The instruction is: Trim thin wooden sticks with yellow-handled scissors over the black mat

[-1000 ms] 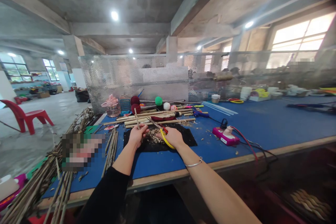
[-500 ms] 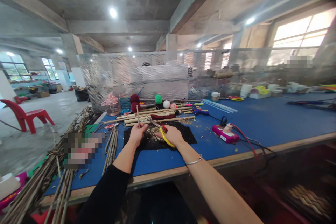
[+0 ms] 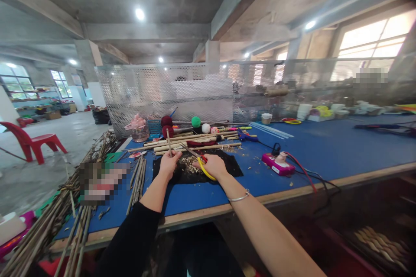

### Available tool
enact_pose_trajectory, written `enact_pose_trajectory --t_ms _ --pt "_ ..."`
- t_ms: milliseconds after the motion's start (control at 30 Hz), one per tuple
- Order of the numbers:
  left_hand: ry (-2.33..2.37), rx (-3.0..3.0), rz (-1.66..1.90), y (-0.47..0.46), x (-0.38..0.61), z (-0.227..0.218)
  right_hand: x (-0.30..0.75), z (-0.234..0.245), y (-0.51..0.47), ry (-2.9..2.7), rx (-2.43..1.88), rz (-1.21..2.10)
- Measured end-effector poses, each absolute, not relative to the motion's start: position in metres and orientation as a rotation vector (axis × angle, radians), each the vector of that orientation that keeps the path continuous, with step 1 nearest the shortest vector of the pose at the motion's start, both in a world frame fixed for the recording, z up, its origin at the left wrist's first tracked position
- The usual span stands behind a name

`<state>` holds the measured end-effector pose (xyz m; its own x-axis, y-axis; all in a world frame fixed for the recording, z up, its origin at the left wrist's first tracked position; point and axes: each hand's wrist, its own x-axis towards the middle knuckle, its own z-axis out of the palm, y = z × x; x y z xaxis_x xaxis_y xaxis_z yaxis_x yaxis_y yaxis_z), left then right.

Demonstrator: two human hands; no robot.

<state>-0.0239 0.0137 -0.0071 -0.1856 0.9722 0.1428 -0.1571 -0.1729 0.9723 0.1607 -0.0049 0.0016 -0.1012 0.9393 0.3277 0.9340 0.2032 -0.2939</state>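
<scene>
My left hand [image 3: 169, 163] pinches a thin wooden stick [image 3: 168, 140] and holds it nearly upright over a black cloth [image 3: 232, 166] on the blue table [image 3: 325, 149]. Wrapped round the yellow handles of a pair of shears [image 3: 199, 161] is my right hand [image 3: 212, 165], with the metal blades pointing left toward the stick. A small heap of wood shavings [image 3: 188, 165] lies on the cloth between both hands.
Longer sticks [image 3: 195, 143] and coloured yarn balls [image 3: 196, 121] lie behind the cloth. A pink power strip [image 3: 274, 165] with cables sits to the right. Bundles of twigs [image 3: 55, 212] hang off the table's left end. A perforated metal screen [image 3: 162, 91] closes the back; a red chair [image 3: 32, 143] stands far left.
Both hands stay over the cloth with the same grips. The stick in my left hand has shifted slightly, and the view has drifted a little.
</scene>
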Motion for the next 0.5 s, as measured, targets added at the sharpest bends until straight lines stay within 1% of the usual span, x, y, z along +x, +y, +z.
enact_pose_trajectory --t_ms 367,500 --pt "1.156 1.181 1.597 0.0173 -0.0265 -0.0125 0.1595 0.0037 -0.0065 -2.057 -1.788 0.006" --pt "1.187 1.125 1.589 0.0164 -0.0272 -0.011 0.1603 0.0014 -0.0052 -2.045 -1.727 0.057"
